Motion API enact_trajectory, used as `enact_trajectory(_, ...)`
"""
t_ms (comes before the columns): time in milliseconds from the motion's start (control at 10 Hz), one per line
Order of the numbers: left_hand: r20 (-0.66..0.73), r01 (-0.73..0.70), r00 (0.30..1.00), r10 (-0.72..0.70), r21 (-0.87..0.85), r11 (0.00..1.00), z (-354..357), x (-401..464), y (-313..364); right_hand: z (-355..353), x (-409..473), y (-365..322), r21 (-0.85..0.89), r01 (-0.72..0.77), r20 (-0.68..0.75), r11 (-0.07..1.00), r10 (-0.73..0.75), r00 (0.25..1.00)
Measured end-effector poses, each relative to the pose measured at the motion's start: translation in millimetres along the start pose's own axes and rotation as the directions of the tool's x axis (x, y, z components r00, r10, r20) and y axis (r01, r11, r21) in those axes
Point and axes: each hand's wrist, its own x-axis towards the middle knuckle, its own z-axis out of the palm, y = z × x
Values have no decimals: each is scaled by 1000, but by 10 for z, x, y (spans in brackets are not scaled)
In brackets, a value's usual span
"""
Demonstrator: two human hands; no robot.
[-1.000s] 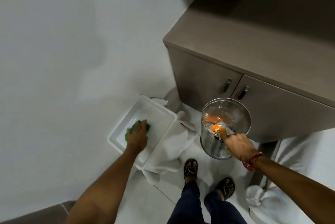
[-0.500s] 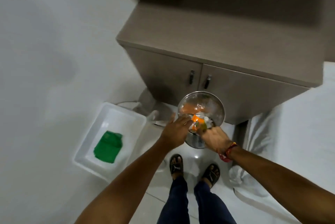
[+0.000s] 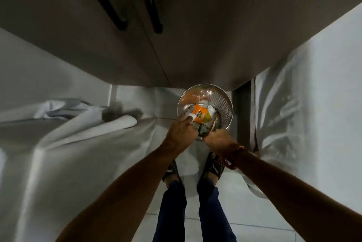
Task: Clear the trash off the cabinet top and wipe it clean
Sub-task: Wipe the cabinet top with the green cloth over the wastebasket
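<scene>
Bin: round perforated metal trash bin is seen from above, stood on the floor just in front of the cabinet.
Trash: an orange wrapper w/ white crumpled bits beside it is seen inside the bin, near the rim closest to the person.
Left hand: left hand is placed at the bin's near-left rim; fingers are curled over the edge, a white scrap is touched at the fingertips. Whether the rim is truly gripped can't be told.
Right hand: right hand is placed at the near rim, fingers bent around something dark at the edge; exact grasp can't be told, partly hidden. A red band is worn at the wrist.
Cabinet: doors w/ two dark handles are seen above the bin; top isn't shown.
Surroundings: white cloth is draped at left, more white sheeting at right. Feet in dark sandals are set on the tiled floor just behind the bin.
</scene>
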Motion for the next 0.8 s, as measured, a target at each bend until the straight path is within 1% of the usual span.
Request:
enact_trajectory(100, 12, 4, 1000, -4, -12, 1000, 498, 342, 124, 567, 234, 245, -78, -6, -121, 997, -4, 993)
enact_trajectory(200, 23, 42, 999, -40, -63, 997, 922, 617, 168, 851, 436, 349, -150, -29, -108, 988, 12, 994)
enact_trajectory(300, 23, 95, 995, -93, -85, 992, 1135, 763, 177, 1086, 571, 416, 62, -58, -60, 996, 62, 996)
enact_trajectory(400, 67, 112, 992, -107, -69, 991, 1149, 815, 181, 1183, 607, 419, 165, -185, 40, 969, 181, 983)
enact_trajectory(500, 141, 154, 980, -139, -99, 983, 1143, 835, 198, 1209, 605, 500, 345, -381, 162, 857, 346, 924)
enact_trajectory(600, 128, 185, 977, -170, -115, 976, 1032, 752, 177, 1097, 501, 574, 290, -383, 222, 877, 328, 918)
enact_trajectory(700, 127, 196, 976, -180, -127, 972, 710, 615, 100, 832, 335, 552, 225, -322, 176, 920, 287, 942)
enact_trajectory(800, -34, 244, 965, -260, -242, 939, 156, 327, 29, 246, 108, 416, 83, -220, 30, 972, 218, 975)
